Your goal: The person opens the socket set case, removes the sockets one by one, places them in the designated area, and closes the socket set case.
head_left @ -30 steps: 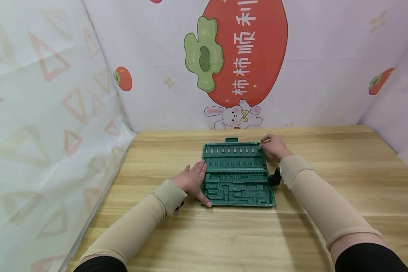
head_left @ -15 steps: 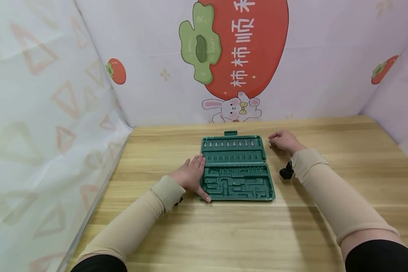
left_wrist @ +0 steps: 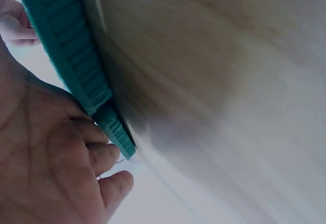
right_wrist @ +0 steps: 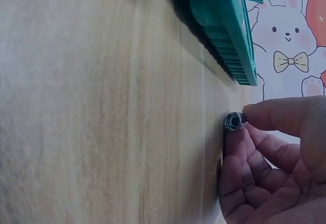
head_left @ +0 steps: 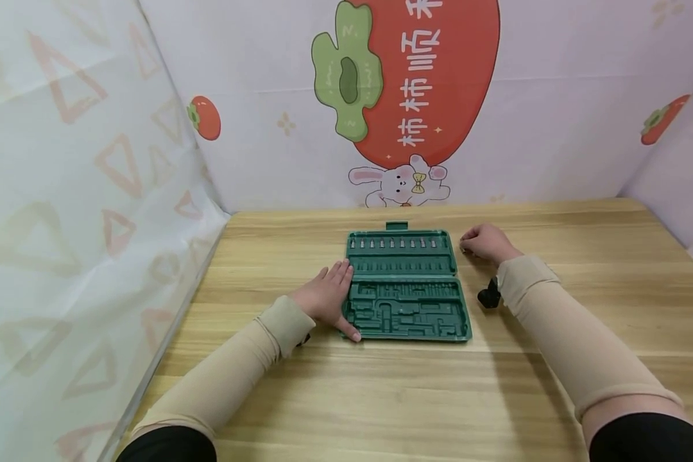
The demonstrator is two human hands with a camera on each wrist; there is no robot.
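The right wrist view alone resolves the hollow socket (right_wrist: 233, 115) pinched by the right hand (head_left: 487, 244); the spread left hand (head_left: 325, 298) touches the tool case (head_left: 404, 278); wood-grain table (head_left: 404, 398), rabbit-printed backdrop (head_left: 265, 167).

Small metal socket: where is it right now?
In the right wrist view, the metal socket is pinched in the right hand; the head view puts that hand just off the right side of the green case.

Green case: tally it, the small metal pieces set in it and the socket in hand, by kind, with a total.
Green case: 1
Small metal pieces set in it: 9
Metal socket pinched in the right hand: 1
Total: 11
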